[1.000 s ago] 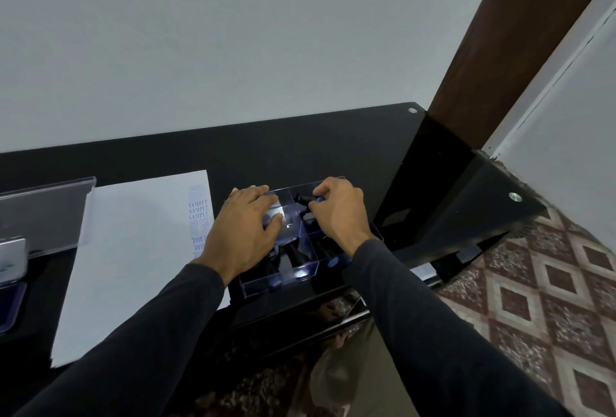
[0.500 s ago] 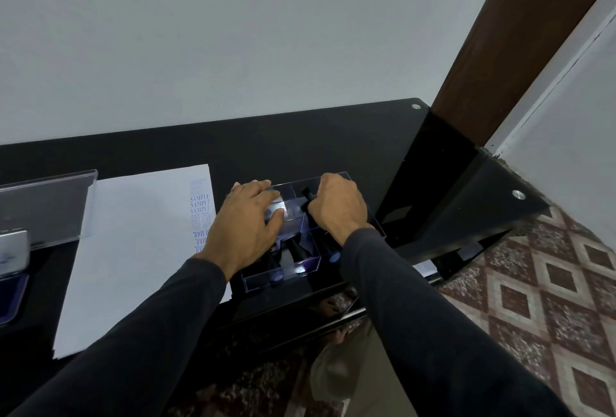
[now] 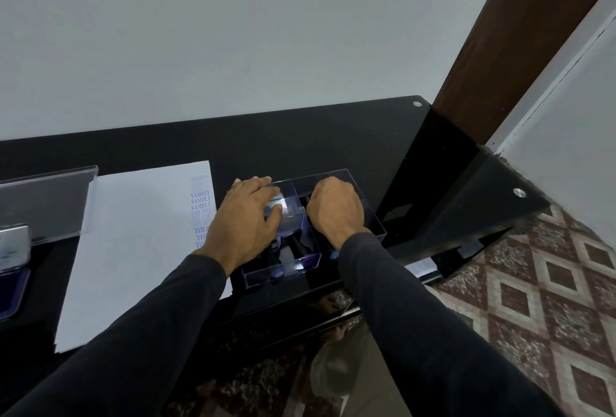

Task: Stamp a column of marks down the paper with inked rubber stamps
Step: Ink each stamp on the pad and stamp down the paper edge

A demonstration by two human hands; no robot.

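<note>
Clear box [image 3: 373,221] beneath both hands: left [image 3: 248,216] flat, right [image 3: 336,211] grasp hidden.

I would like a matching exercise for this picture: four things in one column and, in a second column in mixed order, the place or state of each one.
Things:
1. left hand
2. right hand
3. paper
4. clear box

Places or states:
A. lies flat on the black table, with a column of blue marks near its right edge
B. stands to the right of the paper, divided into compartments
C. fingers rest on the left part of the box
D. reaches down into the right part of the box, fingers hidden

Pairs: 1-C, 2-D, 3-A, 4-B
</note>
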